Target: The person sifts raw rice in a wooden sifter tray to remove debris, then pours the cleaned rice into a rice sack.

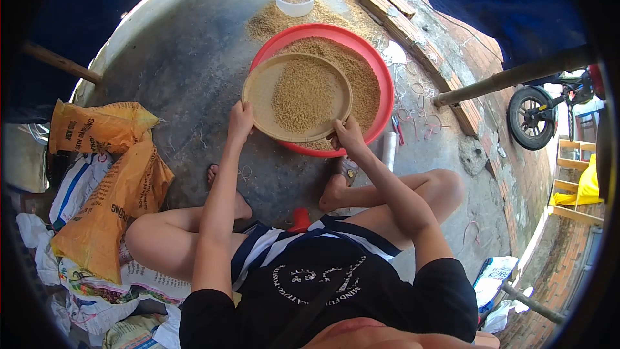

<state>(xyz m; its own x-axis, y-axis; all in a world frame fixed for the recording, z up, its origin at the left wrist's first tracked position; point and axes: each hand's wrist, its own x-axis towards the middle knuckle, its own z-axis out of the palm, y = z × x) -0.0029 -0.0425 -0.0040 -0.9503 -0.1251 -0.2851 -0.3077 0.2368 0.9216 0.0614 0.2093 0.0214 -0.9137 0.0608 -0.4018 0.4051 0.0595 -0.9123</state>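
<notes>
Concrete floor (187,84), woven tray (261,100) over the red basin (386,84)

Left hand (240,121) and right hand (349,136) both grasp the tray's rim. Small, level shakes above the basin should lose less grain (303,94). Beyond the basin stands a white tub (281,4); to its left lie orange sacks (106,200).

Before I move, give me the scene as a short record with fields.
left hand: grips the left rim of the round woven tan tray
right hand: grips its near right rim
tray load: loose golden-brown grain
below tray: wide round red plastic basin, holding more grain
tray-basin contact: cannot tell
beyond basin: round translucent white tub, beside spilled grain on the grey concrete floor
far left: printed orange sacks
</notes>
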